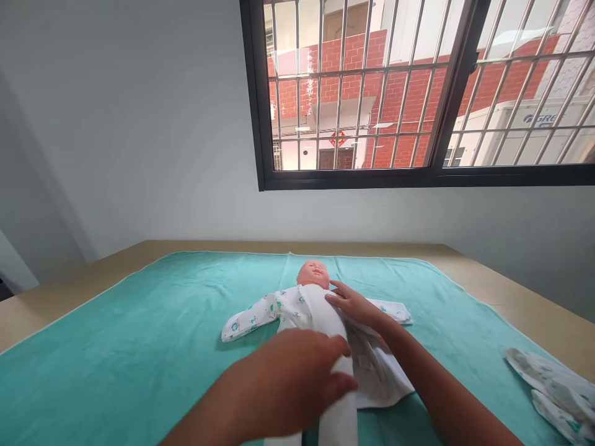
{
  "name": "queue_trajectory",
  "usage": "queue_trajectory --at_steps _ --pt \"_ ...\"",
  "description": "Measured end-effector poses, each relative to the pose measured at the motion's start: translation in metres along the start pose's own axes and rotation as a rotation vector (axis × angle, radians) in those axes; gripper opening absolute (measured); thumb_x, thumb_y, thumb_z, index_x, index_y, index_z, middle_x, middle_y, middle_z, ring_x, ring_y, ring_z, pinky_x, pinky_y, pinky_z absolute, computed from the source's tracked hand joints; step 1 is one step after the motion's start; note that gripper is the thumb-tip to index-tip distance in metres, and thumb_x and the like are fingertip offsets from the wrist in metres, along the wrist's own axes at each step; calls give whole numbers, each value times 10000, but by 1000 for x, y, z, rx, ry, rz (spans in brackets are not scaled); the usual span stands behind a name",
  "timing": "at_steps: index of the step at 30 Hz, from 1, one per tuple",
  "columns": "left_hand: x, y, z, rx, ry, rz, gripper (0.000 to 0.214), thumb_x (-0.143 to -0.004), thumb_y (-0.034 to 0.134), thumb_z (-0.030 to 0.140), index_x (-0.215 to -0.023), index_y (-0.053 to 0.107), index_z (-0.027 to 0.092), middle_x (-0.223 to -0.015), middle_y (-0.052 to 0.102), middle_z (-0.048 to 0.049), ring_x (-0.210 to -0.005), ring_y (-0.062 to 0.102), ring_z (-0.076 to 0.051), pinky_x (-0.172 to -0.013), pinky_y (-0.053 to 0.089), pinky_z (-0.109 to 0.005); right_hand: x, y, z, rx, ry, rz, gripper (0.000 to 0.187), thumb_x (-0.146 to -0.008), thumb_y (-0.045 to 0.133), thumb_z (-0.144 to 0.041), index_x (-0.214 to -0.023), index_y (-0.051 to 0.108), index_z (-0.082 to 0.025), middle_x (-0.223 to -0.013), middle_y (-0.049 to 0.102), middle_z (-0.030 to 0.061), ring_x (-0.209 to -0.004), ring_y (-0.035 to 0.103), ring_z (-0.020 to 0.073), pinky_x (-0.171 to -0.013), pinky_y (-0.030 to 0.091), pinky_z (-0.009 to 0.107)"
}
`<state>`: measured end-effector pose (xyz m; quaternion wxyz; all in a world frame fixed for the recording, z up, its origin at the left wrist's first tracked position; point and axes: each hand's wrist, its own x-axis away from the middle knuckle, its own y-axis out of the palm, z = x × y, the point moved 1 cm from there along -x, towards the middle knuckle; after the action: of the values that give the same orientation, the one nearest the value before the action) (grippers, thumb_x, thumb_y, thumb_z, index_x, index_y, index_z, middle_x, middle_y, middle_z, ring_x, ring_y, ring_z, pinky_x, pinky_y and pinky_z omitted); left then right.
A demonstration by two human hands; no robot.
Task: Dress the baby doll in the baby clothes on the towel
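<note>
"On the green cloth (139, 347), what's there?"

"A doll (313, 272), face up. The right hand (356, 305) rests loosely on its shirt (292, 306); whether the left hand (292, 378) grips anything, I can't tell."

Bare left grip (297, 381), bare right grip (354, 305), bare forearms (434, 378)

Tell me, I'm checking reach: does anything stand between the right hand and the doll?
Nothing visible does. The right hand is at the upper chest of the doll; the left hand is lower in view, not between them.
</note>
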<state>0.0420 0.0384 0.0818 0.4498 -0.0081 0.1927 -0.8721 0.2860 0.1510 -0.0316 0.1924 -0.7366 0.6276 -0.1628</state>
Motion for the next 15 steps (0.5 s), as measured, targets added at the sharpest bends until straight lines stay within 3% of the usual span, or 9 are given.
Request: queue_trajectory --at_steps 2,4,6,8,12,15 --pt "6 6 18 -355 35 -338 215 -803 688 368 -1013 732 360 -871 740 -59 -774 659 -300 -643 400 -377 0 1 1 -1 -4 2 701 -864 547 -615 -1455 378 -279 -1383 547 85 -1216 547 275 -1017 428 425" --pt "6 6 24 -602 94 -516 264 -869 589 392 -1111 692 369 -955 742 -32 -829 673 -273 -648 427 -352 0 3 1 -5 4 0 709 -855 547 -633 -1451 385 -286 -1389 542 81 -1212 547 280 -1013 426 431" --pt "1 -1 18 -777 113 -468 277 -895 531 420 -1118 676 343 -953 737 -18 -837 678 -250 -651 444 -326 -1 4 2 -10 22 4 728 -843 544 -657 -1453 383 -293 -1408 524 81 -1217 540 287 -1005 427 430" --pt "-9 -8 4 -954 68 -323 289 -921 461 444 -1045 674 293 -885 726 -26 -801 673 -243 -624 444 -314 -1 1 2 3 38 13 747 -836 533 -678 -1457 377 -294 -1425 506 84 -1235 521 295 -1000 424 424" --pt "-32 -12 -29 -1147 47 -146 285 -940 414 414 -900 625 227 -831 677 -37 -687 637 -219 -569 447 -318 2 -24 6 202 19 -95 718 -783 607 -652 -1389 481 -289 -1370 552 75 -1217 519 300 -987 403 392" --pt "-48 -4 -43 -1101 201 -63 203 -938 464 344 -1012 612 225 -1079 646 -66 -979 625 -249 -752 514 -360 9 -50 12 419 68 -245 634 -664 743 -544 -1227 605 -288 -1220 636 44 -1060 590 278 -860 435 341"
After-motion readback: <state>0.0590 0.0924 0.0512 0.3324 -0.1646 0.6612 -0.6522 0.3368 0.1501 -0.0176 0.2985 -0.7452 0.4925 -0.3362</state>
